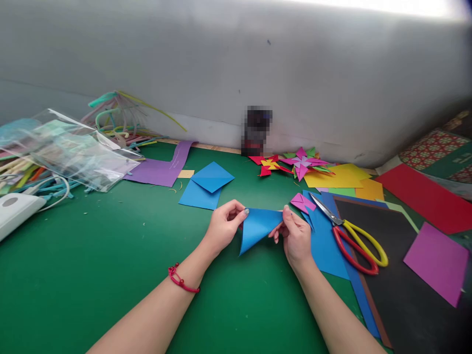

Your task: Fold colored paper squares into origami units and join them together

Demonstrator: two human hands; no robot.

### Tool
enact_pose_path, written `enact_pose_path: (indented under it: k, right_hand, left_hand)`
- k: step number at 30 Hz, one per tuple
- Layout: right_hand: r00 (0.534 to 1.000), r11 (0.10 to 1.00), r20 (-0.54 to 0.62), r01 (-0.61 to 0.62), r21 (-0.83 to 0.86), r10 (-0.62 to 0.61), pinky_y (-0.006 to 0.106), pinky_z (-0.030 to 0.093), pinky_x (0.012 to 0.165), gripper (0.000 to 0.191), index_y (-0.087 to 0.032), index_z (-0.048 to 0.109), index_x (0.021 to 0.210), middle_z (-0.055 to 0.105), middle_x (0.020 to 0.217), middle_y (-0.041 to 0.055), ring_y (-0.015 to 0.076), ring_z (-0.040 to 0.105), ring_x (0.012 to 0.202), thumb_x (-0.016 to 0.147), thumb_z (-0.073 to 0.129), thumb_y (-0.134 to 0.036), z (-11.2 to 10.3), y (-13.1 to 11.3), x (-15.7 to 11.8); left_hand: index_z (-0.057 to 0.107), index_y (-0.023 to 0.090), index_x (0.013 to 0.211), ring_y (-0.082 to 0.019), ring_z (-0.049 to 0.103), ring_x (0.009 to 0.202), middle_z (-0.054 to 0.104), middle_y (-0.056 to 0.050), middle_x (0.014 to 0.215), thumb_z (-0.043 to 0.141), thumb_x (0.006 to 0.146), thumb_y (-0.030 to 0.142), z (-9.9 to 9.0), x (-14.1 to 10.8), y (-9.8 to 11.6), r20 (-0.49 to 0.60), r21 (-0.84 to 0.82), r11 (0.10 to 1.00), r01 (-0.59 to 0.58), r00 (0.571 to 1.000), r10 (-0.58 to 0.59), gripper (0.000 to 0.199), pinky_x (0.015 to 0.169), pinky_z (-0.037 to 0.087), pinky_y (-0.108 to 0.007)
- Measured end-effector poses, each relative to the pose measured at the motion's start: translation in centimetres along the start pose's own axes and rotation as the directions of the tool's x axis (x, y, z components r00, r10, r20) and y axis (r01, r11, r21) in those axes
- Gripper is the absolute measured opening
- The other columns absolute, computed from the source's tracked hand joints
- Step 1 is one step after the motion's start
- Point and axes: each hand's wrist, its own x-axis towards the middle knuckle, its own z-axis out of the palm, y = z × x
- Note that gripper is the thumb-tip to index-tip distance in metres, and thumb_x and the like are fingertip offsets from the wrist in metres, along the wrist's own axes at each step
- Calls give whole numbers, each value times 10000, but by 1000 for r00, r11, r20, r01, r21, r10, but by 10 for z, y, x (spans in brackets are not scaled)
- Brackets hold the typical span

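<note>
A folded sheet of blue paper, roughly a triangle, is held above the green table between both hands. My left hand pinches its upper left corner, thumb in front. At the upper right corner, my right hand grips it between thumb and fingers. Two blue paper squares, one overlapping the other, lie just beyond my left hand. Scissors with one red and one yellow handle rest on blue and dark sheets to the right of my right hand. A small pink folded paper lies near the blades.
Folded paper flowers and yellow sheets lie at the back. A red sheet and a magenta square are at right. On the left are purple paper, a clear plastic bag, pipe cleaners and a white device.
</note>
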Motion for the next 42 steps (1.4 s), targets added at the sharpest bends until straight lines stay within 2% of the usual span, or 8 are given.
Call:
enact_pose_path:
  k: [2, 7, 13, 19, 26, 32, 38, 42]
  right_hand:
    - [1000, 1000, 6, -1, 11, 1, 207, 376, 308, 332, -163, 510, 575, 549, 421, -4, 125, 525, 352, 791, 515, -416, 1, 0, 0]
    - [1000, 997, 7, -1, 81, 1, 208, 382, 316, 343, -149, 565, 669, 564, 455, 10, 133, 542, 394, 835, 435, -420, 1, -2, 1]
    - [998, 1000, -54, -19, -21, 18, 199, 349, 295, 415, -156, 493, 509, 543, 394, 12, 98, 470, 306, 817, 462, -432, -2, 1, 2]
    - [1000, 995, 14, -18, -102, 20, 219, 417, 355, 410, -165, 520, 548, 583, 458, 16, 113, 518, 356, 825, 433, -454, 3, -2, 0]
    - [954, 946, 276, -22, -325, 117, 213, 399, 355, 472, -153, 523, 455, 578, 414, 31, 99, 489, 304, 813, 456, -453, 11, -4, -12]
    - [972, 953, 199, -64, -295, 127, 206, 373, 312, 460, -167, 481, 446, 565, 381, 17, 97, 464, 270, 805, 470, -454, 18, -1, -15]
    - [925, 954, 326, -102, -281, 195, 221, 407, 350, 446, -146, 540, 508, 638, 503, 61, 112, 515, 329, 818, 446, -452, 24, -1, -20]
    - [940, 942, 292, -74, -328, 176, 227, 426, 385, 461, -148, 536, 479, 621, 464, 52, 110, 514, 331, 821, 448, -444, 25, -1, -21]
  left_hand:
    - [513, 161, 673, -76, 444, 514, 453, 43, 559, 554, 749, 306, 0, 0, 0, -3, 1, 1000, 0, 1000, 0, 169, 486, 362, -189]
    - [515, 163, 673, -79, 444, 520, 455, 40, 563, 551, 750, 309, 0, 1, -1, -4, -6, 1000, -4, 1000, 4, 168, 486, 363, -188]
    - [512, 163, 671, -81, 445, 512, 458, 34, 561, 551, 746, 310, 0, 0, -1, 3, 3, 1000, -5, 1000, 5, 170, 485, 373, -194]
    - [514, 165, 662, -84, 446, 506, 454, 34, 554, 548, 748, 308, 0, 1, -1, -58, 23, 999, -27, 998, 29, 170, 475, 368, -191]
    - [500, 166, 657, -87, 461, 516, 461, 38, 564, 548, 749, 306, 3, 0, 1, -119, -1, 999, -34, 992, 34, 175, 494, 382, -194]
    - [491, 165, 656, -82, 458, 505, 457, 44, 553, 552, 747, 302, 3, -1, 1, -133, -40, 999, -19, 991, 14, 175, 481, 380, -187]
    - [497, 164, 653, -78, 456, 503, 460, 50, 539, 562, 740, 296, 3, 0, 1, -165, -64, 998, -25, 986, 14, 171, 492, 386, -185]
    - [498, 162, 663, -79, 468, 502, 475, 45, 545, 556, 748, 295, 3, -1, 2, -164, -48, 999, -19, 986, 11, 169, 495, 396, -187]
